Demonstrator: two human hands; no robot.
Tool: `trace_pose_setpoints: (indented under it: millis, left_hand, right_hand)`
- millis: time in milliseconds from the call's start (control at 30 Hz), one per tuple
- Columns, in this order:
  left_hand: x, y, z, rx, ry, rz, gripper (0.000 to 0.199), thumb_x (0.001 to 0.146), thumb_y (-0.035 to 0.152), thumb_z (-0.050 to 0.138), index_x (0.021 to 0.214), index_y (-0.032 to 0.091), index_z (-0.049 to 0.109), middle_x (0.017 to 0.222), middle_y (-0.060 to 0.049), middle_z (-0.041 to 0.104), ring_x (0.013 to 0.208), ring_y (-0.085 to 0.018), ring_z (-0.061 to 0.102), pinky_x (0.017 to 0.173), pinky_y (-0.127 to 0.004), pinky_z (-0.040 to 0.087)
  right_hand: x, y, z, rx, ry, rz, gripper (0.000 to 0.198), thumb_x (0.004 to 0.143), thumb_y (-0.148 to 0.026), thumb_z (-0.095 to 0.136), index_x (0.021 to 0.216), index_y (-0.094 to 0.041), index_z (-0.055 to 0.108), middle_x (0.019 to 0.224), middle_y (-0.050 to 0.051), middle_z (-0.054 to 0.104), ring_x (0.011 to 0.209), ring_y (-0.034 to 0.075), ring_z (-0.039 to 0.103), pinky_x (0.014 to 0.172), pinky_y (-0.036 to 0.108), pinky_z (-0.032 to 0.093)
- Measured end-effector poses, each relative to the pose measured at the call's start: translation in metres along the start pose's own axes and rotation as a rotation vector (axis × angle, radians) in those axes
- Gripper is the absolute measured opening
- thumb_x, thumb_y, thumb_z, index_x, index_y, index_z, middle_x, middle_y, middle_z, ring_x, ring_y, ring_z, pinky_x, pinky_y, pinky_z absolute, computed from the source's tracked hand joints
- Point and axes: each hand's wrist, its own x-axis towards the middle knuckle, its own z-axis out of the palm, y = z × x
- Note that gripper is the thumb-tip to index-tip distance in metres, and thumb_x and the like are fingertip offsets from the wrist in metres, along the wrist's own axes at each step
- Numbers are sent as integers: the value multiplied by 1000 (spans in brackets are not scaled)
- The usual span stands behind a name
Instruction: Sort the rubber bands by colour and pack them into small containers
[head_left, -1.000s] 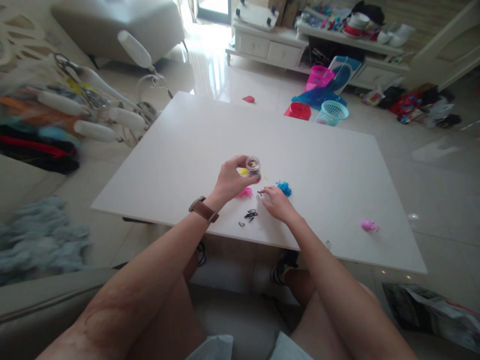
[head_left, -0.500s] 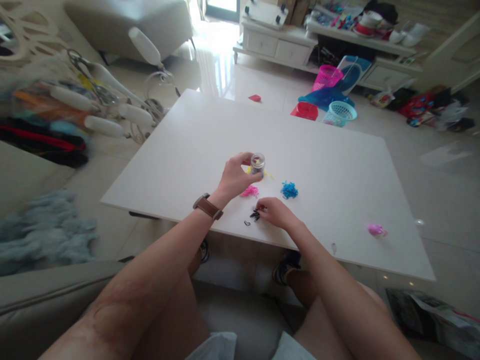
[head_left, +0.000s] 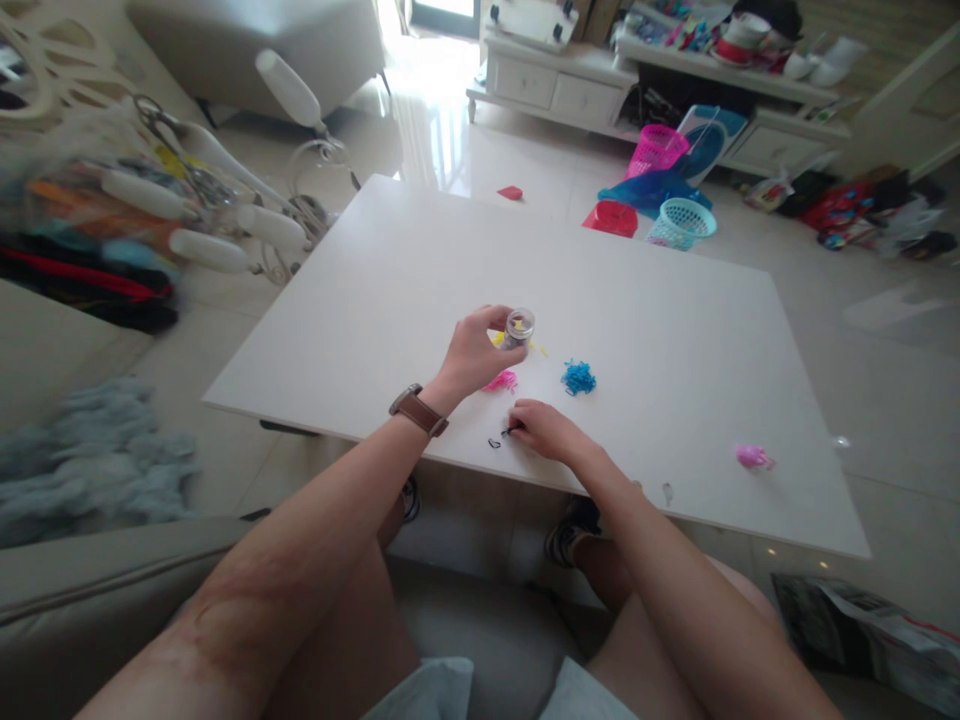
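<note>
My left hand (head_left: 478, 345) is wrapped round a small clear jar (head_left: 519, 327), its open mouth facing up and some dark bits inside. Yellow pieces (head_left: 537, 348) lie on the table behind and beside the jar. Below that hand is a pile of pink rubber bands (head_left: 504, 381). My right hand (head_left: 541, 428) pinches at a few small black rubber bands (head_left: 508, 431) near the table's front edge; its fingertips partly hide them. One loose black rubber band (head_left: 493, 443) lies just left of them. To the right sits a heap of blue rubber bands (head_left: 579, 377).
The white table (head_left: 675, 330) spans the space before me. A pink-purple bundle (head_left: 752, 457) and a small clear item (head_left: 667, 493) lie on its right side. Plastic baskets (head_left: 682, 224) stand on the floor beyond. White lamp arms (head_left: 274, 228) rise near the left edge.
My right hand has shifted slightly left and closed in on the black rubber bands, so fewer of them show. The jar in my left hand has tilted a little and moved slightly right.
</note>
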Motion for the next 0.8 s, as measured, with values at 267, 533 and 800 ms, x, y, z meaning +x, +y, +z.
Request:
trace_pose_setpoints:
  millis: [267, 533, 800]
  left_hand:
    - [-4, -2, -11, 348, -170, 7, 43, 71, 16, 68, 113, 21, 78, 103, -7, 69, 88, -22, 65, 83, -35, 53]
    - [-12, -4, 0, 535, -352, 119, 43, 75, 17, 68, 116, 21, 79, 103, -9, 67, 97, -25, 63, 93, -38, 50]
    - [-17, 3, 11, 601, -380, 188, 34, 78, 17, 67, 108, 24, 80, 101, -10, 65, 102, -27, 60, 97, -40, 45]
  right_hand:
    - [-15, 15, -39, 152, 254, 66, 8, 92, -15, 58, 86, -20, 61, 89, 5, 67, 81, 19, 60, 74, 30, 44]
    - [-24, 10, -64, 324, 460, 141, 6, 93, -22, 56, 90, -21, 60, 81, 3, 71, 74, 18, 65, 72, 29, 47]
    - [-19, 1, -60, 60, 565, 81, 10, 93, -17, 59, 90, -20, 67, 88, 7, 72, 82, 22, 65, 77, 32, 46]
